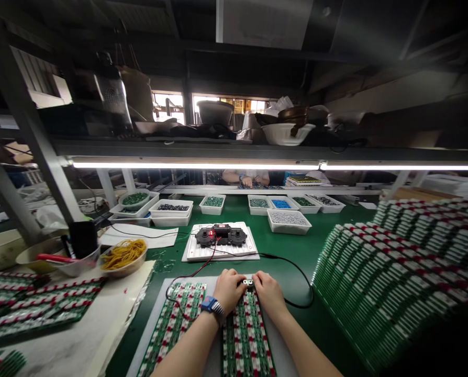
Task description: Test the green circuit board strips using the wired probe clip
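My left hand (229, 290), with a blue-banded watch (213, 308) on its wrist, is closed at the far end of a long green circuit board panel (246, 335). Across from it, my right hand (268, 293) grips the same end from the right, fingers bent. Between the two thumbs shows a small white piece with dark round spots (248, 282). Rows of white and red parts cover the panel. A second similar circuit board panel (175, 319) lies left of it, partly behind my left forearm. Both rest on a pale sheet (164, 293). Some fingertips are hidden.
A black device with a red light (221, 235) stands on a white tray (195, 252), wires trailing toward me. Small-part bins (289, 222) line the back. Tall stacked panels (359, 283) stand right; a bowl of yellow rubber bands (124, 255) sits left. A co-worker's hands (247, 180) show behind.
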{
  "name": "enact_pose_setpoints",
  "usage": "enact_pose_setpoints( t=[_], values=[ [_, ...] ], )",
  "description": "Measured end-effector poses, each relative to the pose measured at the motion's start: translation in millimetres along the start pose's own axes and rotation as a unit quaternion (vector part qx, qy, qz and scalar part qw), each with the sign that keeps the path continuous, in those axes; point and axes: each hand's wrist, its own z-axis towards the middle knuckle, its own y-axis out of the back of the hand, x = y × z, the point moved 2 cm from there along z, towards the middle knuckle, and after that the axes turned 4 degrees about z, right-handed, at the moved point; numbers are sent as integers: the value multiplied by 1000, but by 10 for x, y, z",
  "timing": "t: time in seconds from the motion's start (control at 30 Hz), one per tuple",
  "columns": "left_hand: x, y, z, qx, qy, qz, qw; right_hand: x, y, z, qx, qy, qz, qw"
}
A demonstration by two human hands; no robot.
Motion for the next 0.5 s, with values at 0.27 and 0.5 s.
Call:
enact_pose_setpoints(
  t=[0.27,0.5],
  values=[
    [-54,53,-22,-21,-23,28,999,-25,38,-17,1,0,90,996],
    [-70,147,-57,-18,-78,22,997,28,233,4,52,11,150,987]
  ],
)
